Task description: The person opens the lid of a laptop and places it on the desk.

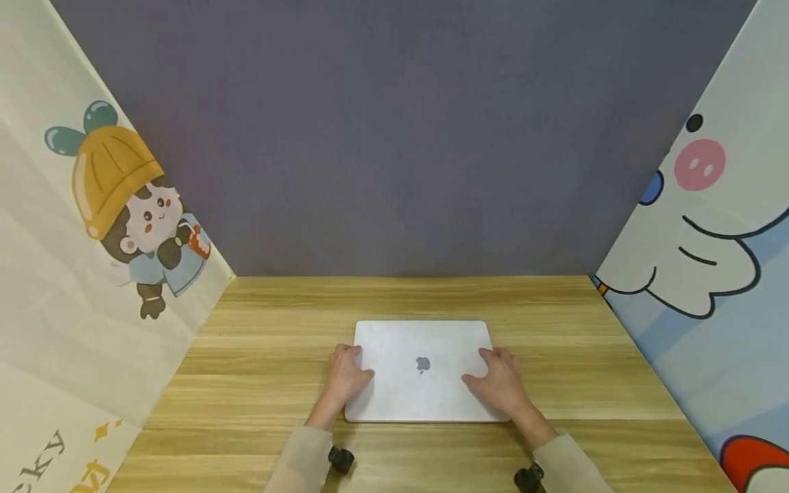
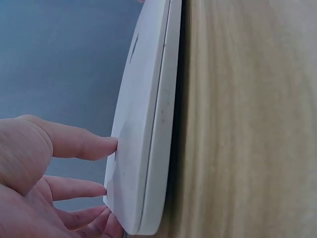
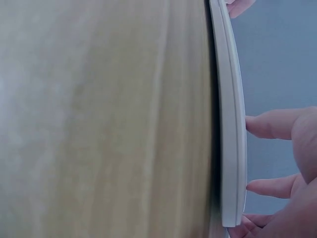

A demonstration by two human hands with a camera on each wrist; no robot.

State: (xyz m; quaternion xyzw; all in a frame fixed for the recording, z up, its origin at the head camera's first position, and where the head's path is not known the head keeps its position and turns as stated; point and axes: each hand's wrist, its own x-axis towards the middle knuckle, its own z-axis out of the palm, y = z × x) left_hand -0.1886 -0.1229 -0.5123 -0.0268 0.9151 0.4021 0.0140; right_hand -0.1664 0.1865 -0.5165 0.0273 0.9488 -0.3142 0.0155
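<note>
A silver laptop (image 1: 422, 397) with a dark apple logo lies flat in front of me, its lid down. At its left side, my left hand (image 1: 348, 375) grips the edge. In the left wrist view the thumb and a finger of this hand (image 2: 54, 168) touch the lid, while other fingers curl at the side edge. My right hand (image 1: 498, 380) grips the opposite edge likewise, its thumb on the lid. The right wrist view shows the laptop's front edge (image 3: 229, 124), with a dark strip beneath it; whether it touches the wood cannot be told.
The laptop is over a wood-grain table (image 1: 277, 308). Behind it rises a dark grey panel (image 1: 394, 137). Printed cartoon sheets stand on the left (image 1: 61, 274) and right (image 1: 709, 342). A black device (image 1: 341, 459) sits at each wrist.
</note>
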